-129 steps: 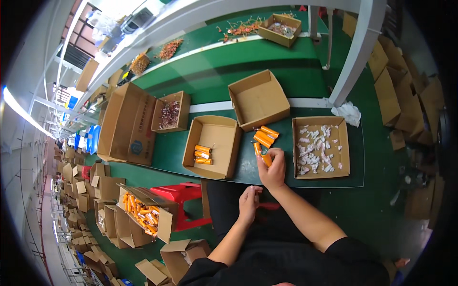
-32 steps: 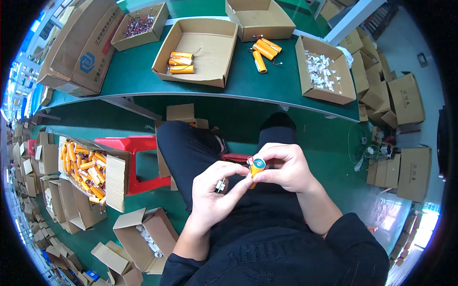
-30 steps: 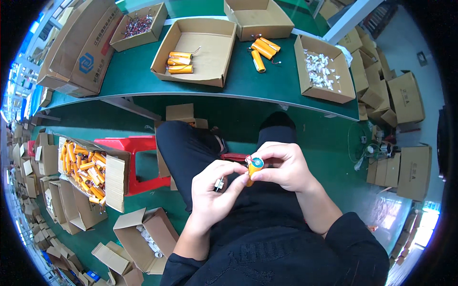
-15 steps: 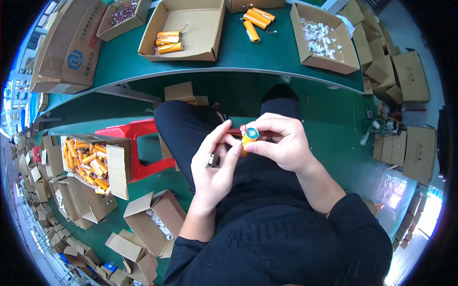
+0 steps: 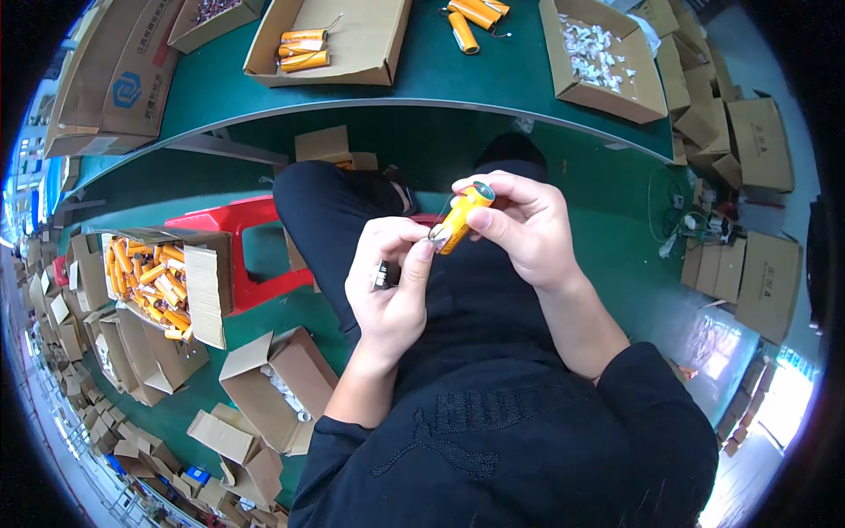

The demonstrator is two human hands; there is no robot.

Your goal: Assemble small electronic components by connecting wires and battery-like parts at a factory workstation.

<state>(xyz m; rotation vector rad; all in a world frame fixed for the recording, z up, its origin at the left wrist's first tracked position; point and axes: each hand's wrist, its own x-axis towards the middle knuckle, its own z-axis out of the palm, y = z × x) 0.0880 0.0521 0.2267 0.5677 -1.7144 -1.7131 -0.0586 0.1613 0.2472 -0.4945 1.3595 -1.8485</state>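
An orange cylindrical battery (image 5: 461,218) is held tilted above my lap, its dark end up and to the right. My right hand (image 5: 525,227) grips it near that upper end between thumb and fingers. At the lower end, my left hand (image 5: 387,273) pinches it with thumb and forefinger, where thin dark wires show. A small silver-and-black piece (image 5: 381,275) lies against the curled fingers of my left hand; whether it is gripped or worn I cannot tell.
On the green bench, one cardboard tray (image 5: 370,70) holds orange batteries, another (image 5: 616,99) small white parts. Loose batteries (image 5: 463,33) lie between them. A box full of batteries (image 5: 207,295) rests by a red stool (image 5: 255,290) at left. Open cartons (image 5: 304,378) stand on the floor.
The battery has turned from facing its end toward me to lying slanted, its side now visible. My right hand has lifted slightly, and the view has shifted a little.
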